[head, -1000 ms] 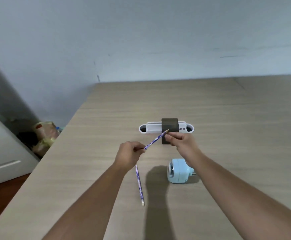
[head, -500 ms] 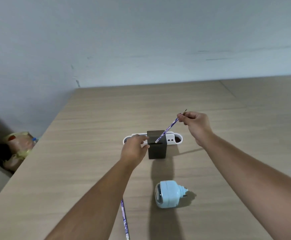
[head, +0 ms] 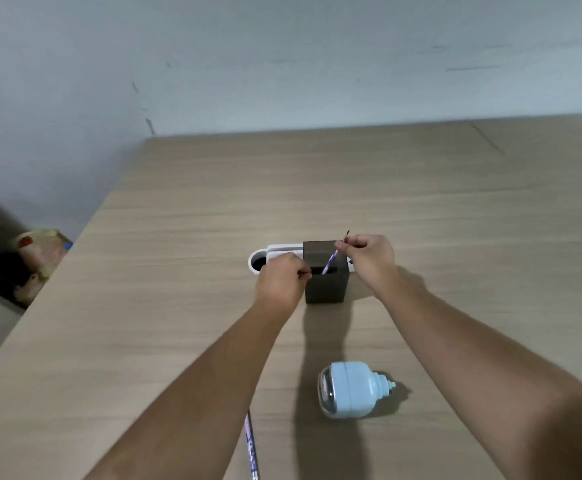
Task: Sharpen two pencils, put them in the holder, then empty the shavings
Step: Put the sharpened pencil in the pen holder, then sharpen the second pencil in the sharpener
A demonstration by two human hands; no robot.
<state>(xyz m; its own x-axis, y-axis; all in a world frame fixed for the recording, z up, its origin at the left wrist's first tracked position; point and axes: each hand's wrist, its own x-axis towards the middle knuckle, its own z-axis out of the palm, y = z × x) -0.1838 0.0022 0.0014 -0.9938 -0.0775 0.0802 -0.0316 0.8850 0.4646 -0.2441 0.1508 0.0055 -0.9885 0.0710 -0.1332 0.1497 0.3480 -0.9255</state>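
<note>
Fingertips of the right hand (head: 369, 252) pinch a purple patterned pencil (head: 331, 261) near its sharpened tip, the shaft slanting down with its lower end inside the mouth of a dark square holder (head: 326, 287). The left hand (head: 281, 280), fingers curled, rests against the holder's left edge; whether it grips the wall cannot be told. A white organizer tray (head: 260, 261) sits just behind. Nearer the person, a pale blue sharpener (head: 350, 389) lies on its side on the wooden table (head: 178, 271), and a second pencil (head: 251, 445) lies beside the left forearm.
</note>
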